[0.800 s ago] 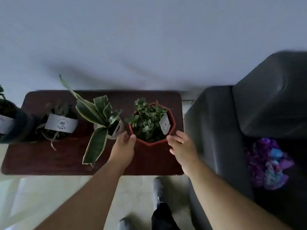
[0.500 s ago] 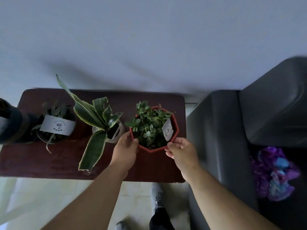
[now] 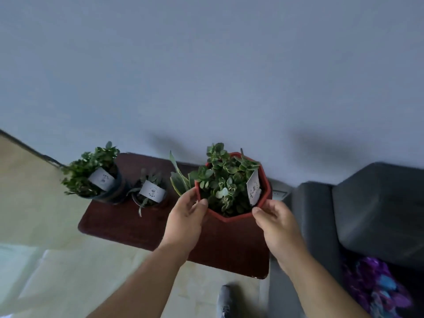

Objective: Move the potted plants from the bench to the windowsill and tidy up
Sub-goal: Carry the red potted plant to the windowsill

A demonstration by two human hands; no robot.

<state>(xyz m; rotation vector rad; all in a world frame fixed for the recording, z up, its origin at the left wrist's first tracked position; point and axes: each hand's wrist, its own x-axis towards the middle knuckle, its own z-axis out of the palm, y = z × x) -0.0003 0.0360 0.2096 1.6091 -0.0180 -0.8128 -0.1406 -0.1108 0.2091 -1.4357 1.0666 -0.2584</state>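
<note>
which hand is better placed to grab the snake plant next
Left. The left hand grips the red pot on the side right beside the snake plant; the right hand holds the far side.

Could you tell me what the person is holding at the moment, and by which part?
The red pot with its leafy plant, held by the rim: left hand on its left edge, right hand on its right.

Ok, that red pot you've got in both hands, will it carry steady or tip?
Probably steady: the red pot is wide and low, with the left hand and right hand gripping opposite rim edges. It is likely weighty from soil. The leaves look bushy and may snap if brushed.
</note>
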